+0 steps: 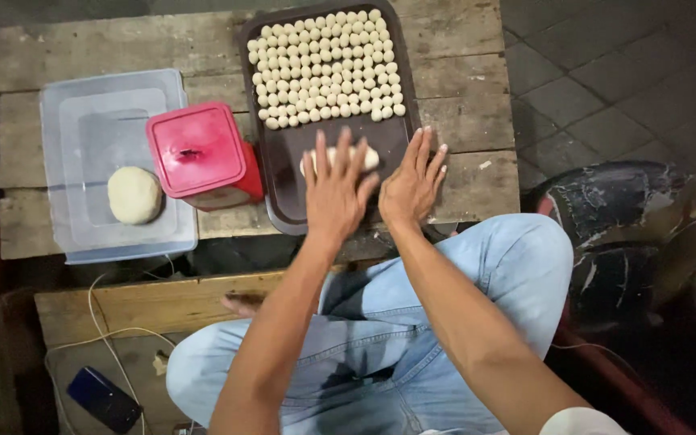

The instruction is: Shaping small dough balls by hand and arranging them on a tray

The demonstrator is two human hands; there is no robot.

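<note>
One head-worn camera looks steeply down from close above the lap, the table (461, 97) lying toward twelve o'clock (no second view).

The tray (283, 205) occupies the upper centre of the frame on the surface (461, 89). Rows of dough balls (328, 68) fill its upper half; a dough roll (368, 157) lies below them, under the left hand (336, 189), with the right hand (412, 185) beside it. A canister (199, 153) stands left of the tray, overlapping a lidded container (98, 129) that carries a dough lump (134, 195).
</note>
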